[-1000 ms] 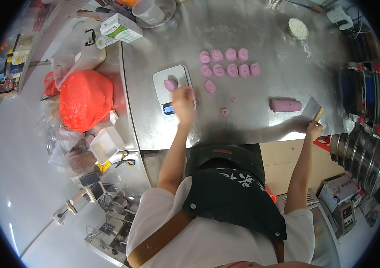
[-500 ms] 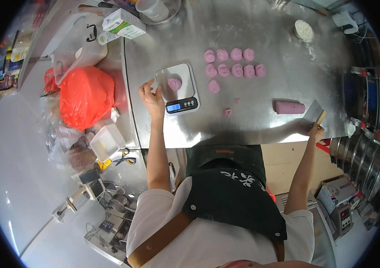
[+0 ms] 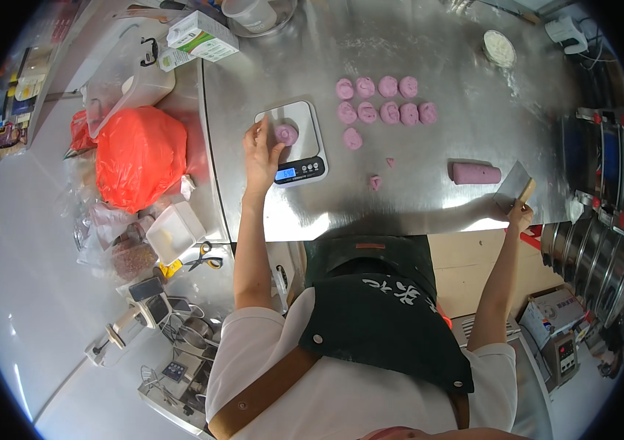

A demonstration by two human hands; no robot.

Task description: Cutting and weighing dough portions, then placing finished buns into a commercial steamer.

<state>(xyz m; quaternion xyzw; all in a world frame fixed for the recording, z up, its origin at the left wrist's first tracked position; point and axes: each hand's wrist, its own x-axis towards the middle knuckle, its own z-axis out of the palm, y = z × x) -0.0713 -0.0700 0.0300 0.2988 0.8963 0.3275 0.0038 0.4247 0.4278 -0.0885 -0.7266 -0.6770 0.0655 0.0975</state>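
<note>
My left hand (image 3: 259, 155) is over the left side of a kitchen scale (image 3: 303, 150), thumb and fingers apart beside a pink dough piece (image 3: 286, 135) on its plate. The thumb is close against the dough; whether it touches, I cannot tell. My right hand (image 3: 520, 215) grips the wooden handle of a bench scraper (image 3: 515, 183) at the table's right front. Left of the blade lies a pink dough log (image 3: 476, 174). Several pink dough pieces (image 3: 389, 113) stand in rows beyond the scale's right side. Two small dough scraps (image 3: 376, 182) lie nearer me.
A bowl of white powder (image 3: 500, 49) stands at the far right of the steel table (image 3: 414, 209). Along the left are a red plastic bag (image 3: 143, 158), a clear bin (image 3: 132, 81), a white tray (image 3: 175, 233) and scissors (image 3: 205, 258). A carton (image 3: 203, 37) sits at the far left.
My left hand has moved right and slightly up, from the scale's edge to beside the dough piece on it. The right hand stays in place with the bench scraper.
</note>
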